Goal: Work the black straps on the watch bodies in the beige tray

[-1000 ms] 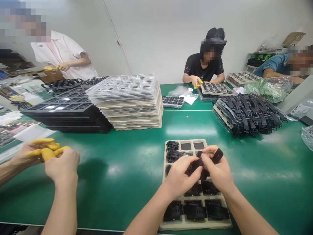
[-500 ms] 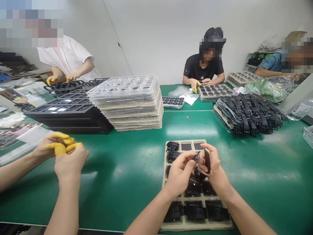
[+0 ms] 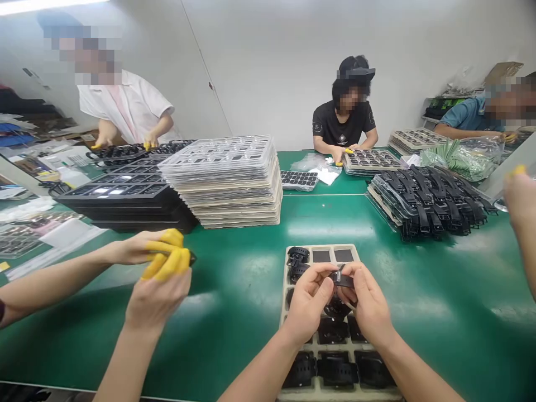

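Note:
My left hand point(image 3: 309, 301) pinches the buckle end of a black watch point(image 3: 344, 280) between thumb and fingers. Its strap is also gripped by my right hand point(image 3: 369, 298), with the fingers closed round the other side. The watch is held just above a beige compartment tray point(image 3: 317, 349). Several black watches point(image 3: 337, 372) lie in the tray's compartments, while two dark square pockets point(image 3: 321, 256) show at its far end. My hands hide part of the tray's middle and of the held watch.
A co-worker's hands with yellow finger covers point(image 3: 170, 259) work close on the left; another arm point(image 3: 521, 215) reaches in at right. Behind stand a tall stack of clear trays point(image 3: 234, 184), black trays point(image 3: 125, 209) and a pile of watches point(image 3: 431, 198). Co-workers sit or stand across the green table point(image 3: 243, 290).
My right hand has turned and come closer to my left, so the strap now lies more level between them. The co-worker's yellow-covered hands moved right. An arm appeared at the right edge.

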A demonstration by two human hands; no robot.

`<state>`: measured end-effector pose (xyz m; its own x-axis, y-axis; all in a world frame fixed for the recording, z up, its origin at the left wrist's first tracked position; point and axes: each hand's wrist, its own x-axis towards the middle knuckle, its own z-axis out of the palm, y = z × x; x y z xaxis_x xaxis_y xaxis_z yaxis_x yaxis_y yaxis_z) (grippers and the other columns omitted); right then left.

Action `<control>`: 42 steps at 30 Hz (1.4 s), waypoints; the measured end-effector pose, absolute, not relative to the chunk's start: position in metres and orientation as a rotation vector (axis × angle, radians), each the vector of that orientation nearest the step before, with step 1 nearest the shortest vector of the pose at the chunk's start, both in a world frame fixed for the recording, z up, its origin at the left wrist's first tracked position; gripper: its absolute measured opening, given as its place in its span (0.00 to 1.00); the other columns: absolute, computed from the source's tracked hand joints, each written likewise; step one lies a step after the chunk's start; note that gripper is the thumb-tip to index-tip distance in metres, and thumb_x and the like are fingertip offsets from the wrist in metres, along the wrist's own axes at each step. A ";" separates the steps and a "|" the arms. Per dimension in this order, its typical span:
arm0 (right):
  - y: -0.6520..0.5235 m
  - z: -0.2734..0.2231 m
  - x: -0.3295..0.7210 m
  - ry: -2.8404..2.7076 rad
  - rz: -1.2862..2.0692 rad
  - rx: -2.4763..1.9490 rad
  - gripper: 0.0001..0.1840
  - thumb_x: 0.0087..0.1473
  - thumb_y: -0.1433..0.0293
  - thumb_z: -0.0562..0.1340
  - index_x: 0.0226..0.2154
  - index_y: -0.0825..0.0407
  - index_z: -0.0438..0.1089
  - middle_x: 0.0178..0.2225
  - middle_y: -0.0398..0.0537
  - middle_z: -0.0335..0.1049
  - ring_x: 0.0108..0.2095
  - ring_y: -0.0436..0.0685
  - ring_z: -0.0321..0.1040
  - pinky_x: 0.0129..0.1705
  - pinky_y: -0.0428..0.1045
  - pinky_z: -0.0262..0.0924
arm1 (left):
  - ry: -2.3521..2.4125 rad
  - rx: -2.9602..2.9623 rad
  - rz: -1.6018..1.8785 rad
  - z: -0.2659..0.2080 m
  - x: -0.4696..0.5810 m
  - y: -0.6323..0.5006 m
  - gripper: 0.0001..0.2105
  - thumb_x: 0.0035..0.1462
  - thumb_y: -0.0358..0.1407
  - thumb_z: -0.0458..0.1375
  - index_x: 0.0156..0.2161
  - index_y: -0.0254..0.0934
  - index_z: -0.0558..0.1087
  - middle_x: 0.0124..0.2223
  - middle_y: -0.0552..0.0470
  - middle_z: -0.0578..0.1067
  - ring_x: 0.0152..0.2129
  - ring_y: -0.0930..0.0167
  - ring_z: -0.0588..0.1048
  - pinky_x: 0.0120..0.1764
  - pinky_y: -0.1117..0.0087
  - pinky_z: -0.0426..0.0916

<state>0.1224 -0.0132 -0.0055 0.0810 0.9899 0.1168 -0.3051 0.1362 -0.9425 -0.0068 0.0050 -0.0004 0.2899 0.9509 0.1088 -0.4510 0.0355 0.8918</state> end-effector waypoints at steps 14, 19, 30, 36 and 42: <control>-0.009 -0.004 0.122 -0.962 1.460 -0.849 0.22 0.63 0.47 0.60 0.32 0.48 0.66 0.23 0.36 0.50 0.22 0.50 0.45 0.23 0.45 0.47 | 0.675 1.194 1.175 0.003 -0.005 0.005 0.17 0.61 0.48 0.63 0.47 0.36 0.77 0.42 0.45 0.79 0.31 0.69 0.77 0.35 0.69 0.73; -0.012 -0.004 0.124 -0.865 1.370 -0.858 0.20 0.61 0.48 0.63 0.35 0.47 0.65 0.27 0.37 0.56 0.24 0.49 0.49 0.26 0.44 0.51 | 0.713 1.519 1.232 0.004 -0.008 0.006 0.16 0.62 0.46 0.62 0.46 0.37 0.81 0.40 0.44 0.80 0.37 0.66 0.77 0.42 0.67 0.72; -0.011 0.002 0.117 -0.735 1.468 -0.878 0.25 0.56 0.44 0.65 0.43 0.45 0.66 0.23 0.35 0.55 0.19 0.47 0.46 0.21 0.43 0.47 | 0.785 1.481 1.251 0.002 -0.007 0.005 0.19 0.64 0.49 0.58 0.50 0.37 0.80 0.47 0.43 0.81 0.43 0.61 0.78 0.49 0.61 0.73; -0.014 0.005 0.118 -0.748 1.336 -0.902 0.24 0.57 0.43 0.64 0.43 0.44 0.67 0.27 0.37 0.59 0.21 0.47 0.49 0.22 0.43 0.51 | 0.825 1.422 1.232 0.001 -0.003 0.005 0.19 0.60 0.51 0.62 0.45 0.36 0.81 0.43 0.43 0.82 0.40 0.61 0.79 0.45 0.63 0.74; -0.016 0.010 0.118 -0.772 1.510 -0.798 0.25 0.56 0.43 0.64 0.40 0.46 0.67 0.24 0.35 0.54 0.20 0.47 0.44 0.21 0.43 0.46 | 0.791 1.438 1.297 0.005 -0.008 0.006 0.17 0.59 0.49 0.63 0.43 0.37 0.82 0.39 0.46 0.82 0.34 0.65 0.79 0.38 0.68 0.75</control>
